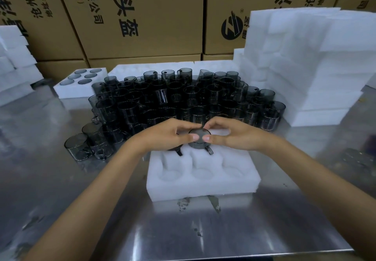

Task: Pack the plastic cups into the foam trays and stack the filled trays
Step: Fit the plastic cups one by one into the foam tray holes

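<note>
A white foam tray with round pockets lies on the steel table in front of me. A smoky grey plastic cup sits upside down in the tray's far middle pocket, its handle pointing toward me. My left hand and my right hand pinch this cup's upturned base from either side. Under my left hand a second cup's handle shows at the far left pocket. The three near pockets hold nothing. A large crowd of loose grey cups stands behind the tray.
A filled foam tray sits at the back left. Tall stacks of foam trays rise at the right, and more foam at the far left. Cardboard boxes form a wall behind. A few cups stand left of the tray.
</note>
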Demonstrator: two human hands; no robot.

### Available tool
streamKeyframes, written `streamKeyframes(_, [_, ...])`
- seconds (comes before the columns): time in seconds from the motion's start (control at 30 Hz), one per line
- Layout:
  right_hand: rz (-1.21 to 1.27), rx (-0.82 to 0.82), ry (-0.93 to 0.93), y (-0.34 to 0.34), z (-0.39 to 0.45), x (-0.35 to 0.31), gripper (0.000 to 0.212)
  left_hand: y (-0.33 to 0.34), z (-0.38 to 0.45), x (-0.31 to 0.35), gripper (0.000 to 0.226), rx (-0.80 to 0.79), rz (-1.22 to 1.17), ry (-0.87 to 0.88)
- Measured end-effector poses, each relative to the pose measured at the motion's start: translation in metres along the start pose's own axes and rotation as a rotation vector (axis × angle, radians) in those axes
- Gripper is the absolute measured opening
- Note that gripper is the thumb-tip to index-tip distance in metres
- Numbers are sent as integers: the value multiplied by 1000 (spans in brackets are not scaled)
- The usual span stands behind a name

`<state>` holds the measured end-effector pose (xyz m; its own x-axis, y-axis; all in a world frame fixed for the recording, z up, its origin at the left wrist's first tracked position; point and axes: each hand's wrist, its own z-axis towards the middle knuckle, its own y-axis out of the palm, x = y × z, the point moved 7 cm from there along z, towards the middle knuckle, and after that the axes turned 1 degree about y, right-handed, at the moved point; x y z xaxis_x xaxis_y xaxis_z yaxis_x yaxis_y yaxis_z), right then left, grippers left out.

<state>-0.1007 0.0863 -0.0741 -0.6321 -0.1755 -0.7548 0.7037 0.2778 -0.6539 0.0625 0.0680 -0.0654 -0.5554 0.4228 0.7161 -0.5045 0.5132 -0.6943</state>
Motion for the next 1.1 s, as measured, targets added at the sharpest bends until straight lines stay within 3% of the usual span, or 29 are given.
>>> streamKeyframes(0.17, [-117,-5,34,2,4,5,41,3,4,0,49,11,47,21])
streamKeyframes(0.3, [-204,12,77,0,6,5,52,1,5,-2,34,62,48,17])
streamKeyframes(0.47, [-296,-3,113,0,3,2,51,1,0,0,31,124,110,1])
streamKeyframes(0.7, [-429,188,-23,9,-14,0,70,8,-9,-1,37,143,207,10])
streamKeyframes(0.8, [-281,455,-24,-17,-17,6,38,9,-11,0,33,170,198,1])
streamKeyframes(0.87, [-352,588,71,-43,-15,16,27,11,-12,1,31,196,200,1])
streamKeyframes(0.97, [-478,423,160,-59,-5,31,38,11,-11,3,27,219,153,5])
streamKeyframes(1.1, [-630,282,76,-59,8,26,32,8,-9,3,24,238,87,-11])
